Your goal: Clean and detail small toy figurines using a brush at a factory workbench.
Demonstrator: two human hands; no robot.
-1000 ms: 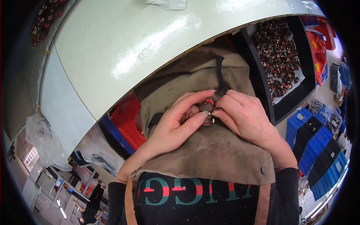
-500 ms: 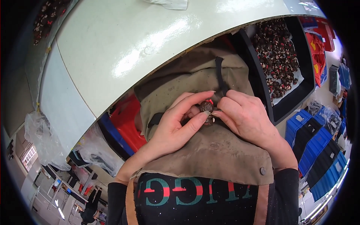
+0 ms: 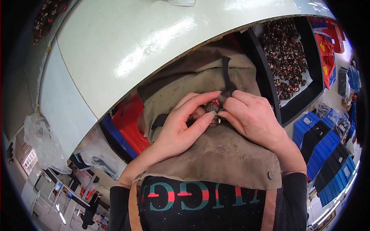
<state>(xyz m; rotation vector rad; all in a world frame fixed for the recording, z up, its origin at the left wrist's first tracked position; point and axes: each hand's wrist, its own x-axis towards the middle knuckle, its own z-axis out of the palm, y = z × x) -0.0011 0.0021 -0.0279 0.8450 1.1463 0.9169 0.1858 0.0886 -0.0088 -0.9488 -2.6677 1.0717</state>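
Pale green worktop, glossy, spans the upper view. A black tray of small dark parts sits to the right. Blue bins stand stacked at lower right. A red crate and clear plastic bags lie beneath the worktop edge at left.

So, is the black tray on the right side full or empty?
Partly full: many small dark parts cover the black tray, with bare white lining at its near end.

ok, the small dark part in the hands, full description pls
The part is small, round and dark brown, with a red bit at its top right edge and a pale spot lower down. Material can't be told. It sits over the brown apron, pinched between the left hand and right hand, whose fingertips hide most of it.
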